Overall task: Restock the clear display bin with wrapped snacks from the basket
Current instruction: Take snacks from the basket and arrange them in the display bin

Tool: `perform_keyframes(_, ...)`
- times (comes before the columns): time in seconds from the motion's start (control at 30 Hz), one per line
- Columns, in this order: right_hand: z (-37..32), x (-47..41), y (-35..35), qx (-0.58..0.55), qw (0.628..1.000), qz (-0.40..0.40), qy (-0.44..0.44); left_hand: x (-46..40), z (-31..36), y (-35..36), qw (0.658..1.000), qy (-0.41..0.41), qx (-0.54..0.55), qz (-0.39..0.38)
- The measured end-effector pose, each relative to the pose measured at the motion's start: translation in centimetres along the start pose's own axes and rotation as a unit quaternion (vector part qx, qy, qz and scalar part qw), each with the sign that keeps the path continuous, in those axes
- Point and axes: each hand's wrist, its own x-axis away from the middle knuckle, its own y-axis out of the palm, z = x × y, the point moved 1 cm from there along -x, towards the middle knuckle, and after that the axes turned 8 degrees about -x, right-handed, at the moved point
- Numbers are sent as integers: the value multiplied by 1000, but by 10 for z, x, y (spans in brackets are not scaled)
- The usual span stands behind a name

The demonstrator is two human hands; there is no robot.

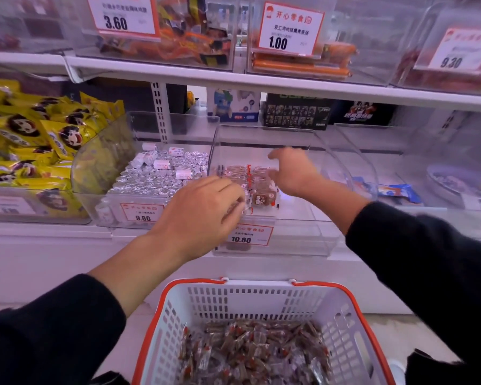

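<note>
Both hands reached into the clear display bin (267,151). The left hand (203,209) pinched wrapped snacks (258,187) at its fingertips; the right hand (292,170) lay loose beside them. Piled against the low front lip, packets might spill toward the basket (178,315) below.

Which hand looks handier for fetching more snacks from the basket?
Probably the left hand: it sits at the clear bin's front edge, nearer the basket. The right hand reaches deeper inside the bin.

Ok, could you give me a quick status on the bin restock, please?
Left hand grips snacks at the bin front. Right hand open inside. Basket still holds snacks. Nothing in the way.
</note>
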Motion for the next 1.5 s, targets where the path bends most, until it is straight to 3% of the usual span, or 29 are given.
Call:
perform_keyframes(0.03,-4,17,-7,-31,991,108,-70,4,3,1,999,28,5,33)
perform_keyframes(0.1,-4,65,-7,-115,915,313,-228,18,10,9,996,74,18,53)
perform_keyframes(0.13,0,93,5,-155,877,358,-279,27,14,18,995,90,19,30)
perform_keyframes(0.17,7,120,28,-187,864,361,-295,38,18,31,995,101,11,-18)
perform_keyframes(0.2,18,144,56,-207,876,333,-279,52,22,47,990,103,-3,-98)
perform_keyframes(0.27,38,179,119,-197,941,200,-188,85,29,82,947,60,-33,-312)
perform_keyframes(0.33,65,206,185,-129,989,-55,-47,132,39,120,863,-39,-33,-503)
perform_keyframes(0.4,98,236,241,-76,946,-307,74,185,55,153,758,-149,6,-635)
perform_keyframes(0.47,127,271,275,-16,878,-450,159,232,80,177,683,-242,69,-685)
perform_keyframes(0.6,156,311,296,-90,823,-474,300,286,128,212,588,-377,170,-695)
perform_keyframes(0.67,157,309,302,-130,807,-460,348,296,139,228,570,-407,177,-691)
perform_keyframes(0.77,138,299,318,-235,755,-457,408,299,142,249,570,-456,172,-661)
perform_keyframes(0.8,129,298,326,-233,756,-462,400,299,142,253,574,-465,166,-653)
perform_keyframes(0.93,113,306,355,-148,844,-419,298,306,143,274,569,-519,222,-598)
perform_keyframes(1.0,115,308,360,-174,855,-400,280,309,144,280,545,-568,269,-556)
perform_keyframes(1.1,121,305,362,-265,797,-432,327,313,144,282,500,-616,322,-517)
perform_keyframes(1.2,128,303,353,-363,701,-450,418,317,143,280,484,-619,331,-522)
perform_keyframes(1.27,136,301,348,-389,666,-470,430,317,143,280,475,-617,335,-531)
perform_keyframes(1.37,149,299,341,-402,650,-453,459,316,149,280,459,-606,355,-544)
perform_keyframes(1.5,163,296,334,-391,680,-371,498,310,149,277,498,-579,312,-565)
